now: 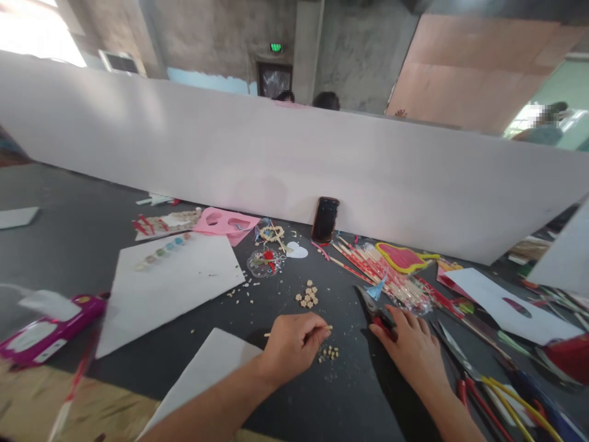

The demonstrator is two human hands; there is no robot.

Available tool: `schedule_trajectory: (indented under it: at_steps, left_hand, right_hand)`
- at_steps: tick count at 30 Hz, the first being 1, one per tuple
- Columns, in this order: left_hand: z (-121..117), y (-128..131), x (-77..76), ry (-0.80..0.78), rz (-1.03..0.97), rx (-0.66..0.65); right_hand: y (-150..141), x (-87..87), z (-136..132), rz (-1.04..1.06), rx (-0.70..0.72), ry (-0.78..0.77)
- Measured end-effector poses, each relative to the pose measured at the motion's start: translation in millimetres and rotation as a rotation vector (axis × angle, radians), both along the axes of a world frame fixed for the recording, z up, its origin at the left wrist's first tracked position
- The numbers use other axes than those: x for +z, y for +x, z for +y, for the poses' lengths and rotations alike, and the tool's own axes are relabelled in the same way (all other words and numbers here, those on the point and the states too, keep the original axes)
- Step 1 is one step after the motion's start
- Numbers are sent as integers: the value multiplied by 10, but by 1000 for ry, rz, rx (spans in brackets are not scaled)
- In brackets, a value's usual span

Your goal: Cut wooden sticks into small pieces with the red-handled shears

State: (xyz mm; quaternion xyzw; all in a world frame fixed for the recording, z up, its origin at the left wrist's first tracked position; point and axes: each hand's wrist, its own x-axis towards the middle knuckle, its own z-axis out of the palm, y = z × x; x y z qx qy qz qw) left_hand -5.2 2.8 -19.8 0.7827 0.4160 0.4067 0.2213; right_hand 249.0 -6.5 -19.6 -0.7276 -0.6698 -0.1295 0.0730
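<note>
My left hand [297, 344] is closed in a pinch around a thin pale wooden stick [329, 327]. One end pokes out past the thumb, and the other shows behind the fist. Just beneath that hand lies a small heap of cut wooden bits [328, 353]. Farther off sits a cluster of flower-shaped wooden pieces [308, 295]. My right hand [409, 344] rests over the dark-and-red handles of a pair of pliers [369, 302], thumb and fingers around them. The jaws point away from me, and part of the handles is hidden under the fingers.
Sticks in red-and-clear wrappers [368, 264] lie right of an upright phone [326, 219]. Scissors [455, 350] are beside my right forearm. At left are a purple glue gun [50, 331] and a white sheet [165, 288]. A white partition [221, 147] spans the back.
</note>
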Motion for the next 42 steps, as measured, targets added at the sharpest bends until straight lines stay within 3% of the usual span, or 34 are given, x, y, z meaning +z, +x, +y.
schedule_trajectory:
  at_steps: [3,5,8,10,17,22,28,33,37,42]
  left_hand:
    - [4,-1,-3,60,16,-26]
    - [19,1,-14,94,18,-28]
    - [43,9,-34,121,28,-48]
    - [55,11,-41,142,20,-56]
    - [83,-25,-25,205,-32,-35]
    - [98,-3,-80,232,-34,-40]
    - [105,21,-114,236,-8,-36]
    - [104,-14,-58,215,-45,-34]
    - [99,-15,-46,196,-54,-29]
    - [76,-5,-55,167,-23,-16]
  right_hand:
    - [-94,75,33,26,120,51]
    - [-202,168,117,107,236,-12]
    - [-425,303,383,226,408,-151]
    - [-596,334,657,242,445,-193]
    - [-1167,117,1718,304,306,-296]
    - [-1411,54,2047,267,198,-364]
    - [-1500,49,2061,199,136,-393]
    - [-1377,130,1919,202,203,-391]
    - [-1139,271,1591,234,299,-381]
    - [-844,409,954,302,405,-386]
